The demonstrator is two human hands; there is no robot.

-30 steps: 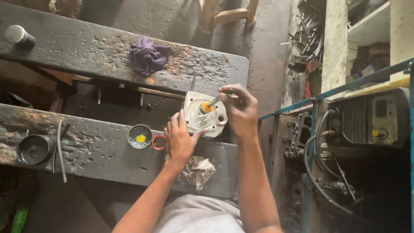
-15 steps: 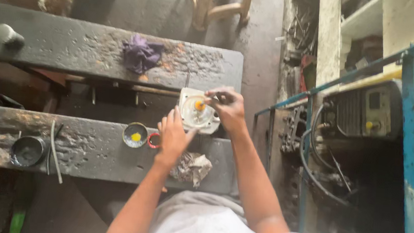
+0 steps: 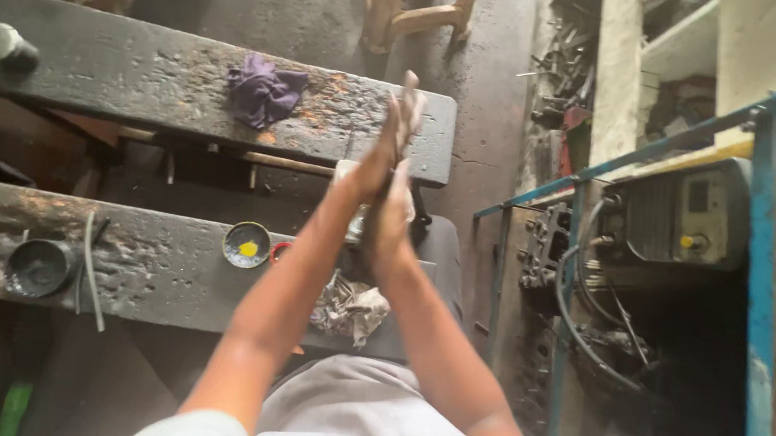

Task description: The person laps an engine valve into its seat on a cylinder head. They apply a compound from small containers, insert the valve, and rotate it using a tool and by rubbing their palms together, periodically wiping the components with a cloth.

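Left hand [image 3: 376, 156] and right hand [image 3: 395, 186] are pressed palm to palm, fingers extended, grasping nothing visible. Both are raised above the pale round metal part [image 3: 351, 174], which sits between the two desk [image 3: 120, 68] planks. A small yellow-centred tin [image 3: 246, 244] lies near left; a purple rag [image 3: 264, 91] lies far left.

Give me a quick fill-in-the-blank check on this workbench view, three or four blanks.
1. The left hand and right hand are pressed ____ , palm against palm, above the white metal part.
2. The crumpled cloth on the far beam is ____ in colour.
3. The small round tin on the near beam holds a dab of ____ paste.
4. The crumpled grey rag lies at the ____ beam's edge.

Missing words: together; purple; yellow; near
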